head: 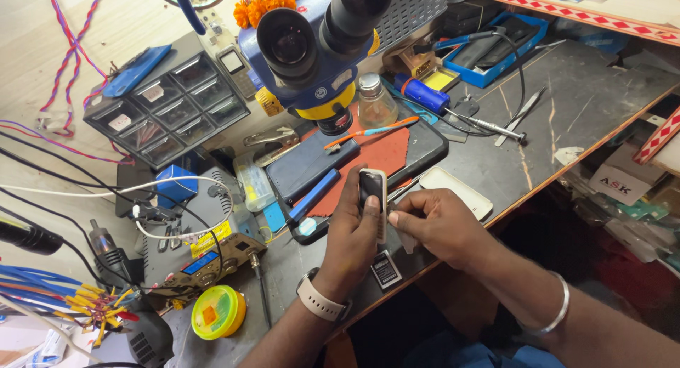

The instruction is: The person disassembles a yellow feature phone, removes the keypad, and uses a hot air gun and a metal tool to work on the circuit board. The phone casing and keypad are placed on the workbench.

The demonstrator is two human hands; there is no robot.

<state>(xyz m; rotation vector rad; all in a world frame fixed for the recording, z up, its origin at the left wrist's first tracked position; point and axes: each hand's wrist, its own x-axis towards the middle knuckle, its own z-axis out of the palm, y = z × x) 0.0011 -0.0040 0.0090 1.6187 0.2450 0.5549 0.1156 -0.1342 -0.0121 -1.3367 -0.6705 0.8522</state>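
Observation:
My left hand (352,235) holds a small dark phone (371,189) with a pale rim upright, thumb pressed on its face. My right hand (432,223) pinches the phone's right edge with thumb and forefinger, fingers curled. A white watch band is on my left wrist, a silver bangle on my right. Both hands hover over the front edge of a dark workbench (567,120). A small flat battery (386,270) lies on the bench just below the hands. A white phone cover (455,191) lies right of the phone.
A blue stereo microscope (315,49) stands behind over a red mat (382,152), with a dark phone (304,166), toothbrush (368,133) and glass bottle (375,102). Left: parts drawers (166,106), power supply (205,226), yellow flux tin (217,311), wires. Right: screwdriver (453,113), tweezers (520,116), blue tray (496,49).

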